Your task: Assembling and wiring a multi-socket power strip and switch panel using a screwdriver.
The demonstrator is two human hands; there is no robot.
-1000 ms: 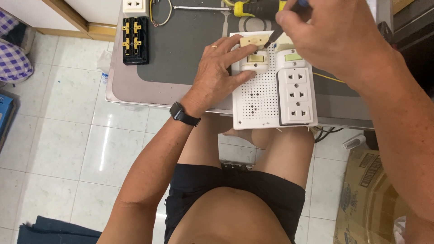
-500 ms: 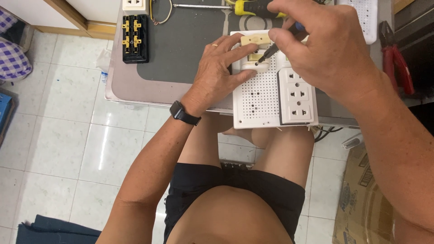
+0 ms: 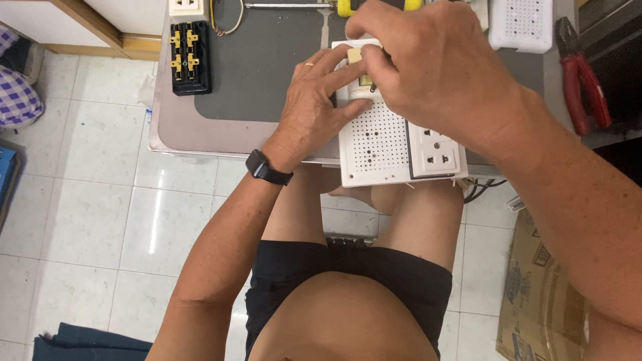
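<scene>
Right hand pinches a small cream switch piece at the top of the white panel; left hand lies flat, fingers spread, pinning it at the table edge. Panel looks light, stiff, slippery; best held by its edges. A moment ago, the right hand held a screwdriver.

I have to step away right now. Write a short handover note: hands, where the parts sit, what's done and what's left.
Left hand: flat on the white panel, pinning it at the table edge.
Right hand: pinching a small cream part at the panel's top.
Done: double socket sits in the panel's right side.
Left: seat the cream part; it looks unfinished.
Nearby: screwdriver and red pliers on the table, black terminal block to the left.
</scene>
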